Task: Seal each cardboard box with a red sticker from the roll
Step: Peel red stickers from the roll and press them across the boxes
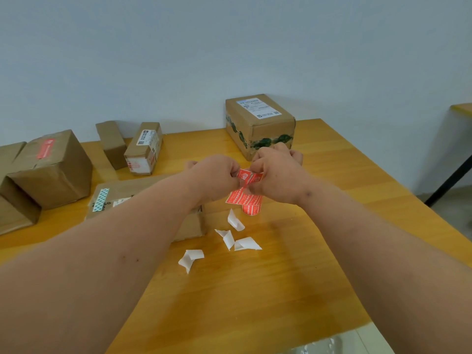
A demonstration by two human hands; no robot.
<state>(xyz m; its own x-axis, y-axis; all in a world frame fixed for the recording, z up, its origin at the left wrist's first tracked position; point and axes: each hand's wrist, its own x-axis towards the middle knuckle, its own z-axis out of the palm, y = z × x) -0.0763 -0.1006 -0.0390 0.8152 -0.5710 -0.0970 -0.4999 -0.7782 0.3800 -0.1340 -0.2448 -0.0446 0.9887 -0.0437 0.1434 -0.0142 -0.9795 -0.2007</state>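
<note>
Both hands are raised over the middle of the wooden table (281,290), knuckles toward the camera. The left hand (217,176) has its fingers curled, pinching the left end of a red sticker (249,176). The right hand (277,175) pinches the right end of the same sticker, so the sticker spans the small gap between the two grips.

The strip runs down from the pinch to the sticker roll (251,208), which sits just below the hands; whether the roll rests on the table or hangs from the strip cannot be told, since the hands cover its top.

Four white backing scraps (236,221) (226,237) (246,244) (190,258) lie curled on the table, near the roll on the camera side.

Boxes:
- Flat cardboard box with a teal-patterned tape strip (120,195), beneath the left forearm, largely hidden.
- Large box bearing a red sticker on top (51,169), far left, touching more cardboard (15,208) at the frame edge.
- Small plain box (111,144) and a labelled slim box (144,146), side by side behind the left hand.
- Box with a white shipping label and green-printed tape (258,123), directly behind the right hand, against the wall.
</note>
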